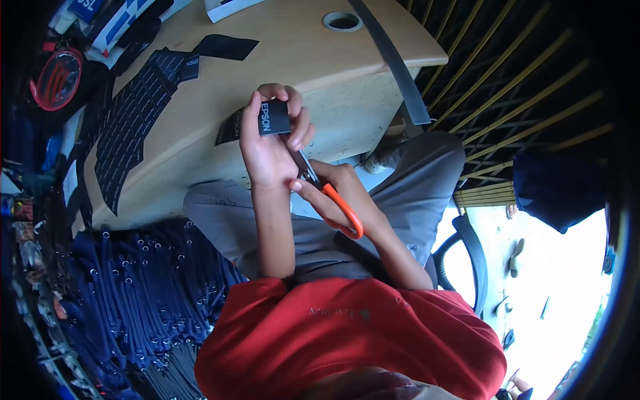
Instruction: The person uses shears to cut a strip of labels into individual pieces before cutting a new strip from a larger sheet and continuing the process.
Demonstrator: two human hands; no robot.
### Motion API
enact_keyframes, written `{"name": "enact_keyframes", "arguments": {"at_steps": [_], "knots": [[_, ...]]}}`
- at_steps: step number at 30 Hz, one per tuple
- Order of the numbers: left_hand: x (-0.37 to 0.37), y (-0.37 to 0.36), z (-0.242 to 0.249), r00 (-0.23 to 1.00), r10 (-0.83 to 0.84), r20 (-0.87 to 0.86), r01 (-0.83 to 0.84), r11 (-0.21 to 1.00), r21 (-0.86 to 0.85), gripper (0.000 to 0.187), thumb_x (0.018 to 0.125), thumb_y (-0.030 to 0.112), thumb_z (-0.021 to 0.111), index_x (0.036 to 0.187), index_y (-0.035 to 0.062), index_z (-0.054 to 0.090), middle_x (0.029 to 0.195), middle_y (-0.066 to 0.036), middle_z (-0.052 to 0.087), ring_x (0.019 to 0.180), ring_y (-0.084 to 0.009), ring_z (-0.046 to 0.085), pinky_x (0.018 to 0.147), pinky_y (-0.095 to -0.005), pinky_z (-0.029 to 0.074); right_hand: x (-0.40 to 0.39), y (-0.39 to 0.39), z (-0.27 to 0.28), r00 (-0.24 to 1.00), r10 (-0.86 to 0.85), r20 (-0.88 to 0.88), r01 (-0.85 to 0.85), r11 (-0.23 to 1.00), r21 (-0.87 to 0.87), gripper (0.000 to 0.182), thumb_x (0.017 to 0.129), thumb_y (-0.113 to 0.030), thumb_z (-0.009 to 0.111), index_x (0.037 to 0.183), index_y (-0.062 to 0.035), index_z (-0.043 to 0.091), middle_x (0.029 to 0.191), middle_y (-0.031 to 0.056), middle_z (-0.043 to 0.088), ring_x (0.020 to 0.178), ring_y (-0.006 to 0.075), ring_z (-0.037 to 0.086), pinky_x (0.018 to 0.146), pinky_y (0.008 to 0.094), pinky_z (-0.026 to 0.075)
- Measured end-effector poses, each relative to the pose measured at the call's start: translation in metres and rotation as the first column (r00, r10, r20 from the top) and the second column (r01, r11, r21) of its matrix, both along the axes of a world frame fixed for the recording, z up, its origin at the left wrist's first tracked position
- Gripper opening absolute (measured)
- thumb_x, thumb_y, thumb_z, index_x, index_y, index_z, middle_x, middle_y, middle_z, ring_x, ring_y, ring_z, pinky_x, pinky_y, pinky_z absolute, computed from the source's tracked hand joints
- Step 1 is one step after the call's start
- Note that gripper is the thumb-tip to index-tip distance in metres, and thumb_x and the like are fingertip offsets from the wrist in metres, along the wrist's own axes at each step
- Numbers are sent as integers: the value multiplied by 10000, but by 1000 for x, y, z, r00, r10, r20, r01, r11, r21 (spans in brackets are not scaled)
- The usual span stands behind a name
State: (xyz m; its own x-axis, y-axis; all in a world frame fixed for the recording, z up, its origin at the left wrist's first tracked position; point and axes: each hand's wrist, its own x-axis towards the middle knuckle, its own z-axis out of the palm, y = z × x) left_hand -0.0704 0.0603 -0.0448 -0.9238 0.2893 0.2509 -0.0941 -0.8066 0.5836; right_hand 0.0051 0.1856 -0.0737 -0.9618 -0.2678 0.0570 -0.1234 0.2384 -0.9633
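Observation:
My left hand (263, 143), raised in front of the desk edge, is closed on a small black label (274, 117) with white EPSON lettering. My right hand (327, 190) grips scissors with an orange handle (347, 213). Their metal blades (303, 162) point up toward the label, and the tips are hidden behind the fingers of my left hand. Another black EPSON piece (228, 130) shows at the desk edge, just left of my left hand.
On the wooden desk (300, 50) lie black sheets of printed labels (137, 100) and a dark strip (227, 47). A long grey strip (393, 60) hangs over the right edge, near a cable hole (342, 22). Many navy straps with metal rings (147, 287) hang at lower left.

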Motion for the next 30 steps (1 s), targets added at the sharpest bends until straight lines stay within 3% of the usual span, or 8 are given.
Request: {"name": "enact_keyframes", "arguments": {"at_steps": [5, 9, 12, 14, 15, 19, 24, 30], "knots": [[6, -6, 8, 998, -11, 66, 6, 997, 71, 281, 991, 318, 368, 899, 78, 483, 634, 35, 320, 430, -56, 191, 384, -213, 163, 7, -4, 14, 948, 149, 283, -134, 988, -72, 537, 855, -503, 635, 782, 29, 620, 540, 61, 576, 462, 126, 576, 456, 254, 450], [1, -19, 1, 994, -92, 59, 80, 981, 178, 278, 981, 327, 388, 929, 74, 491, 630, 17, 314, 461, -85, 234, 423, -233, 220, 10, -5, 38, 877, 193, 440, -174, 981, -83, 508, 851, -478, 655, 886, 29, 630, 534, 45, 564, 437, 107, 554, 426, 230, 427], [0, -21, 7, 998, -60, 11, 59, 992, 114, 332, 975, 366, 371, 1015, 67, 510, 759, -41, 509, 636, -150, 469, 582, -267, 366, 15, -4, 42, 856, 259, 447, -189, 962, -195, 469, 864, -426, 662, 1002, 21, 624, 518, 33, 539, 412, 91, 525, 400, 218, 396], [5, -19, 21, 921, 389, -9, -379, 892, -245, 420, 970, 412, 332, 1127, 65, 508, 1075, -146, 599, 996, -242, 541, 818, -330, 393, 14, -4, 35, 878, 301, 371, -221, 945, -243, 440, 883, -377, 652, 1089, 10, 606, 504, 17, 512, 403, 76, 507, 385, 211, 370], [2, -28, 18, 924, 352, -149, -381, 880, -285, 473, 965, 444, 303, 1184, 74, 498, 1283, -183, 530, 1167, -260, 493, 911, -350, 376, 13, -6, 42, 909, 267, 320, -181, 945, -273, 392, 907, -354, 622, 1073, 1, 597, 501, 15, 507, 393, 69, 488, 376, 199, 355], [9, -37, 15, 917, 303, -260, -378, 866, -326, 462, 966, 426, 313, 1208, 70, 479, 1276, -174, 514, 1154, -279, 489, 928, -376, 382, -1, -12, 46, 920, 238, 310, -10, 807, -590, 420, 982, -424, 439, 1063, -25, 540, 506, 47, 524, 385, 75, 474, 387, 172, 357], [23, -22, 25, 804, 436, -404, -575, 743, -343, 483, 983, 421, 269, 1194, 40, 478, 1206, -172, 554, 1088, -250, 536, 896, -368, 407, -37, -12, 89, 945, 112, 306, 196, 553, -810, 406, 1008, -397, 350, 1102, -36, 510, 729, 200, 663, 579, 234, 596, 667, 347, 508], [32, 8, 14, 493, 440, -751, -761, 637, -126, 474, 1002, 376, 173, 1087, 7, 458, 1144, -229, 534, 1067, -285, 526, 948, -440, 411, -42, -7, 105, 978, 151, 144, 44, 525, -850, 324, 1004, -347, 410, 1074, -45, 506, 603, 82, 597, 331, 40, 304, 336, 196, 336]]}}
